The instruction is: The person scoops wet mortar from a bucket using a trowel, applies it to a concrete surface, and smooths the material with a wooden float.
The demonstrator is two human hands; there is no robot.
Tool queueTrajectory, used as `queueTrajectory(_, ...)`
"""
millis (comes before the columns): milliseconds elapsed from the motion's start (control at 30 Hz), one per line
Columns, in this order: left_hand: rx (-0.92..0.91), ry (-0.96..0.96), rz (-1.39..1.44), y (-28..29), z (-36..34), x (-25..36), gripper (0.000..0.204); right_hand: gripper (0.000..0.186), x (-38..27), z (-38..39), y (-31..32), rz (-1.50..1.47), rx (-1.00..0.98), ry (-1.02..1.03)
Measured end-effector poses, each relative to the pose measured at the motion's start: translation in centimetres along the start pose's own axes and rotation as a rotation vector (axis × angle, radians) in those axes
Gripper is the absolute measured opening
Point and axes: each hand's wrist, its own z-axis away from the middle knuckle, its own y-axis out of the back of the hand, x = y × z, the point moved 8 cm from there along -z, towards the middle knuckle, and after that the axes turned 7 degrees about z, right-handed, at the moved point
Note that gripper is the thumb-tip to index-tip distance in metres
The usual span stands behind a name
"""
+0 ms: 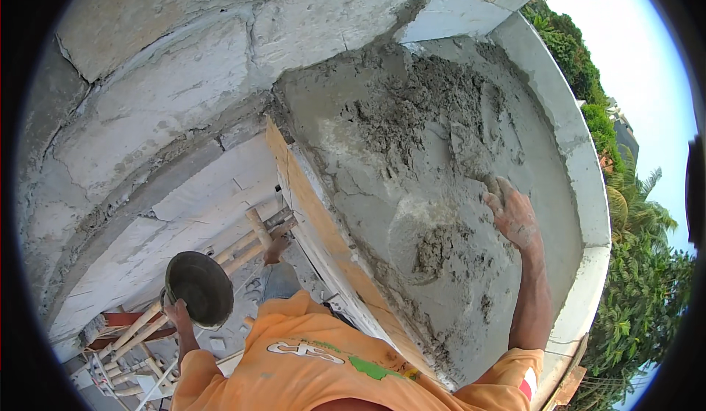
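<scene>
My left hand (pixel 175 314) grips the rim of a round black bucket (pixel 200 287), out to the left past the edge of the slab. The bucket tilts so that its dark inside shows; little or nothing can be made out in it. Over on the right, my right hand (pixel 509 211) reaches out on the wet grey mortar (pixel 471 286), its fingers stretched and coated with cement. I see no tool in it. Rough, crumbly mortar (pixel 441 102) lies heaped beyond that hand, and a smaller lump (pixel 437 253) sits to its left amid a smoother patch.
A pale block wall (pixel 147 109) curves along the far and left sides. A low rim (pixel 588 190) bounds the mortar at right, with trees beyond. A wooden board (pixel 331 227) edges the drop at left; my foot (pixel 276 249) is near wooden poles (pixel 243 258) down there.
</scene>
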Motion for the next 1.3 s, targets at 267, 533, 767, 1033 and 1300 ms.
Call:
queueTrajectory(267, 0.001, -0.071, 0.066, -2.2, -0.1, 2.8, 0.032, 0.049, -7.8, -8.0, -3.2, -0.233, -0.064, 0.166)
queueTrajectory(533, -0.068, -0.163, -0.088, -3.8, -1.5, 3.7, 0.020, 0.041, -8.8, -9.0, -1.3, -0.027, -0.085, 0.272)
queueTrajectory(767, -0.082, -0.117, 0.004, -4.3, 1.2, 3.3, 0.030, 0.035, -8.8, -2.9, 1.2, -0.040, -0.134, 0.161)
queueTrajectory(1033, -0.163, -0.060, -0.054, -6.1, -0.7, -0.1, 0.043, 0.053, -7.2, -6.6, -1.7, 0.089, -0.058, -0.003)
queueTrajectory(1300, -0.122, 0.004, -0.410, -4.1, 3.5, 0.9, 0.045, 0.045, -3.1, -3.5, -0.1, -0.111, 0.196, 0.004)
